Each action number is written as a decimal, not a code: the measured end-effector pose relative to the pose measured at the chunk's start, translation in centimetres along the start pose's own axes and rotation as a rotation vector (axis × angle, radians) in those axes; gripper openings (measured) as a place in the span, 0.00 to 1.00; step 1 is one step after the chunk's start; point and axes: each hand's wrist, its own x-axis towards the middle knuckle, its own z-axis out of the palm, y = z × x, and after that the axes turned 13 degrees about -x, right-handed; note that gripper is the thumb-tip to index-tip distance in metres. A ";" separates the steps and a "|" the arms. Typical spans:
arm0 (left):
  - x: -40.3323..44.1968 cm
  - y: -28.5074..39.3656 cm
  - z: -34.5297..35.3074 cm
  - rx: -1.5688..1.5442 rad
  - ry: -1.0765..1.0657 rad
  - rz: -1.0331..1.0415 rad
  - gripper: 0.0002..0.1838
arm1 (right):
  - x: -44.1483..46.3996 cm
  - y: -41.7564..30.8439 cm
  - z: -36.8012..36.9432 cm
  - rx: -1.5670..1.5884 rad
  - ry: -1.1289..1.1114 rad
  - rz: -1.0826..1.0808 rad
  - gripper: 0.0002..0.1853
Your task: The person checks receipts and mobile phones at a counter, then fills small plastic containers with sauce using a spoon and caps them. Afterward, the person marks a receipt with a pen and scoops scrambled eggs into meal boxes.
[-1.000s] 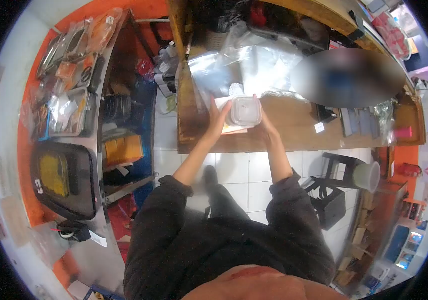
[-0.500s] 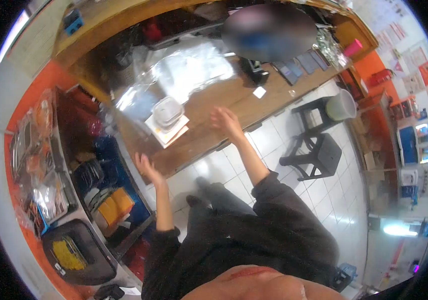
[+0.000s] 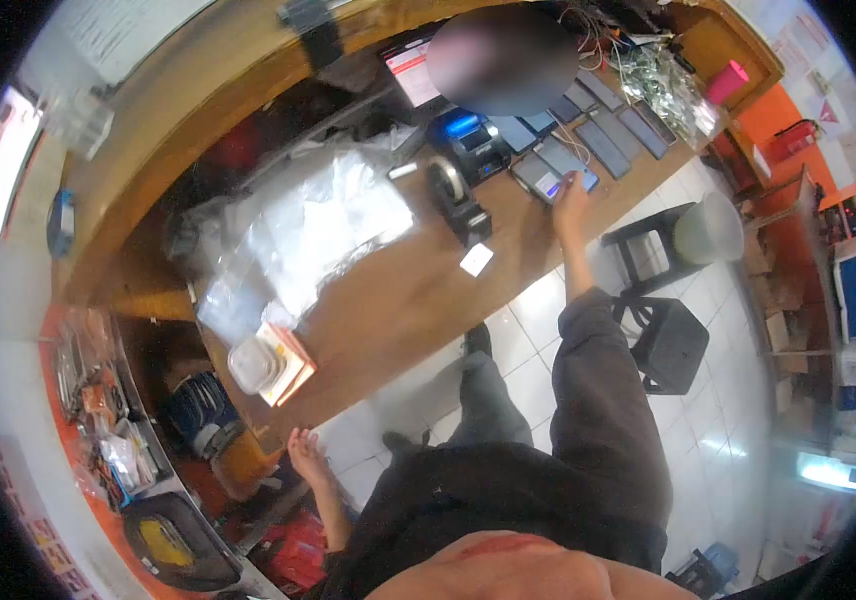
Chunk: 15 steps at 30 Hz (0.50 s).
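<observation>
My right hand (image 3: 570, 205) reaches over the near edge of the wooden counter (image 3: 378, 320). Its fingers are drawn together on the near end of a grey-blue smartphone (image 3: 565, 158); part of the grip is blurred. Another smartphone (image 3: 535, 178) lies just left of these fingers, and several more are laid out behind. My left hand (image 3: 310, 455) hangs beside the counter's left end with its fingers apart and nothing in them. Nearest to it, a clear plastic container (image 3: 256, 362) sits on a stack of paper or cards (image 3: 293, 372).
Clear plastic sheets (image 3: 318, 230) cover the counter's left part. A black tape dispenser (image 3: 458, 200), a label printer (image 3: 470, 140) and a white square (image 3: 476, 260) lie mid-counter. Black stools (image 3: 673, 345) and a pale bucket (image 3: 710, 232) stand right. Shelves with packaged goods (image 3: 108, 400) are left.
My right hand has moved right and away from me to the smartphones. My left hand has dropped lower beside the counter. The view has turned toward the right.
</observation>
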 end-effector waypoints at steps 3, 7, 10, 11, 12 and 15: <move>-0.3 -2.1 4.9 -0.121 0.097 -0.066 0.20 | 1.8 2.6 2.5 -0.040 -0.048 -0.149 0.07; 1.7 -5.9 9.2 0.107 -0.002 0.313 0.12 | 2.3 1.4 -1.5 -0.147 -0.120 -0.238 0.09; -1.7 -2.7 19.6 0.295 -0.079 0.505 0.10 | 3.3 2.2 -1.0 -0.048 -0.033 -0.296 0.11; -1.6 -2.8 21.0 0.314 -0.176 0.505 0.10 | 3.3 2.4 -0.9 -0.048 -0.039 -0.300 0.11; -1.5 -3.1 22.6 0.314 -0.170 0.501 0.10 | 3.3 2.6 -1.0 -0.033 -0.122 -0.315 0.10; -0.7 -4.3 27.3 0.391 -0.314 0.521 0.10 | 4.9 3.4 0.0 0.008 -0.143 -0.354 0.10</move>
